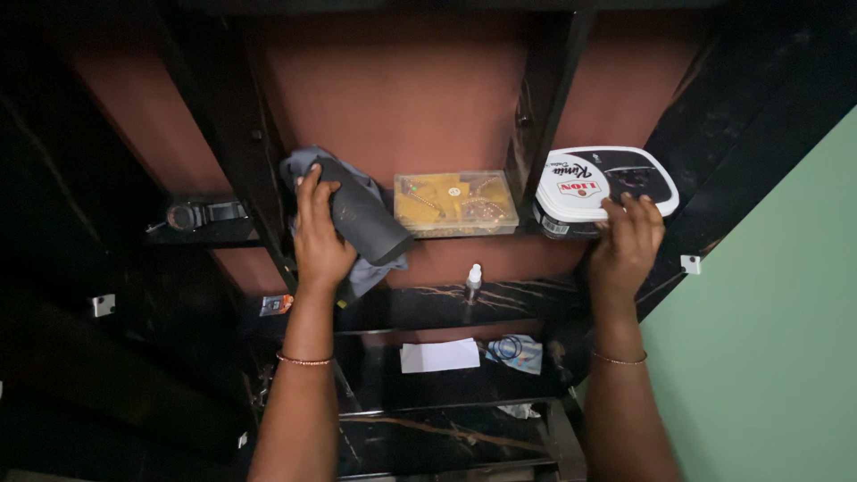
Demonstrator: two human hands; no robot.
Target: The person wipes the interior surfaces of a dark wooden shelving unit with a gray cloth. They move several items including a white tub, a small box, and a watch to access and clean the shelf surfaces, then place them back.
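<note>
My left hand (317,234) grips a dark grey cylinder-shaped bottle (366,219) that lies tilted on an upper shelf, with a grey-blue cloth (299,165) bunched behind and under it. My right hand (628,239) holds the near edge of a rounded box with a white and black lid (589,183), which sits on the shelf section to the right. Between the two stands a clear plastic box with yellowish contents (455,203). Both wrists wear thin bangles.
A dark shelving unit (464,303) with marbled black boards and a reddish back panel. A small white dropper bottle (474,279) on the middle shelf. Lower down lie a white paper (439,355) and a pale blue pouch (516,352). A wristwatch (201,214) at left. Green wall (768,339) at right.
</note>
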